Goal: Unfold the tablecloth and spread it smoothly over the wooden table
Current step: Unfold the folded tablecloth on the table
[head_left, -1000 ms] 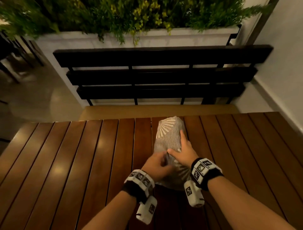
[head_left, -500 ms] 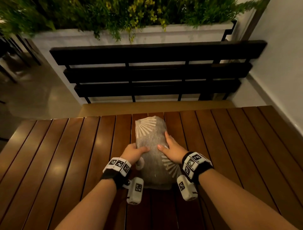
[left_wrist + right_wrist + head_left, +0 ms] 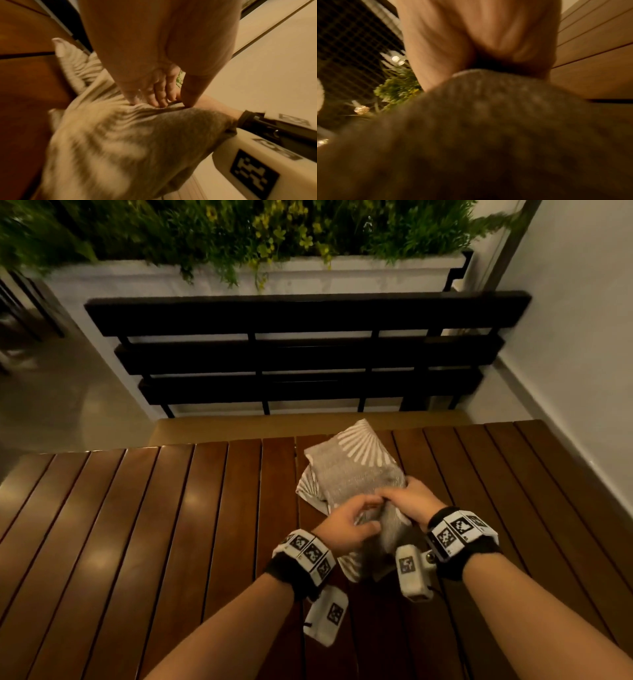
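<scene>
looks like the very start of unfolding: the left hand [image 3: 346, 525] and right hand [image 3: 409, 501] both have fingers curled into the top layer of the folded tablecloth [image 3: 352, 470], which sits right under and just past the fingertips on the wooden table [image 3: 171, 525]. next move is probably pulling that layer apart sideways. only a dark bench [image 3: 308, 350] and planter [image 3: 274, 275] beyond the fingers, nothing blocking.

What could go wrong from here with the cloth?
Both hands, left and right, pinch the cloth at nearly one spot, so it may lift as a bundle rather than open. Its far corner overhangs the table edge; a pull away could drop it toward the bench.
</scene>
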A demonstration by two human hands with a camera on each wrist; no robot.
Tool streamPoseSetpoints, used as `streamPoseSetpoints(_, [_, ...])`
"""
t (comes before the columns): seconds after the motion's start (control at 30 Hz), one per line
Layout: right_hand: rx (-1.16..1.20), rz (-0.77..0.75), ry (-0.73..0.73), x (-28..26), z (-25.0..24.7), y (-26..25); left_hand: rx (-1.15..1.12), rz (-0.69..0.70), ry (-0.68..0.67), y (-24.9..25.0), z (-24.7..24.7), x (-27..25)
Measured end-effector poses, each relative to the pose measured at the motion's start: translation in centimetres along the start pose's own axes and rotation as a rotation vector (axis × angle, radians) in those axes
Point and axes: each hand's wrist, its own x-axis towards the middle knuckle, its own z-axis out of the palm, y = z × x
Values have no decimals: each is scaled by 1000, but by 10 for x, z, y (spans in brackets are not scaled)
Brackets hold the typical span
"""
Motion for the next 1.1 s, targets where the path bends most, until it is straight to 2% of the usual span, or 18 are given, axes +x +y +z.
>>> streamPoseSetpoints(0.1, [-22, 37, 16, 6, -18, 16, 208, -2, 175, -16, 3, -3])
streamPoseSetpoints(0.17, [-85, 20, 22, 9, -26, 22, 485, 8, 173, -31, 6, -1])
streamPoseSetpoints(0.23, [-254, -2, 59, 11, -36, 29, 556, -63, 129, -44, 11, -1])
streamPoseSetpoints(0.37, [-638, 19, 70, 15, -44, 46, 331, -81, 91, -52, 28, 2])
streamPoseSetpoints(0.5, [-651, -49, -11, 14, -18, 56, 450, -129, 185, -60, 26, 11])
streamPoseSetpoints(0.6, [-605, -77, -21, 19, 3, 56, 446, -192, 225, -70, 8, 11])
streamPoseSetpoints(0.7, [-742, -70, 2, 23, 18, 42, 429, -214, 263, -71, -9, 9])
streamPoseSetpoints(0.77, [-958, -175, 140, 17, 22, 22, 332, -207, 270, -67, -17, 5])
streamPoseSetpoints(0.83, [-1057, -418, 235, 3, 29, -2, -40, -153, 259, -66, -29, -5])
streamPoseSetpoints(0.87, [-1026, -527, 167, -6, 34, -13, -281, -163, 271, -67, -36, -10])
streamPoseSetpoints(0.9, [-959, -577, 19, -15, 39, -20, -435, -192, 284, -69, -43, -14])
streamPoseSetpoints(0.93, [-919, -558, -165, -26, 46, -23, -493, -214, 300, -73, -50, -17])
streamPoseSetpoints(0.97, [-937, -506, -329, -36, 55, -22, -424, -218, 298, -77, -56, -20])
streamPoseSetpoints(1.0, [-1019, -469, -434, -45, 64, -18, -302, -227, 278, -79, -58, -24])
streamPoseSetpoints(1.03, [-1129, -455, -472, -51, 70, -12, -116, -227, 269, -84, -57, -26])
streamPoseSetpoints(1.1, [-1302, -496, -416, -54, 79, 3, 156, -197, 337, -83, -48, -33])
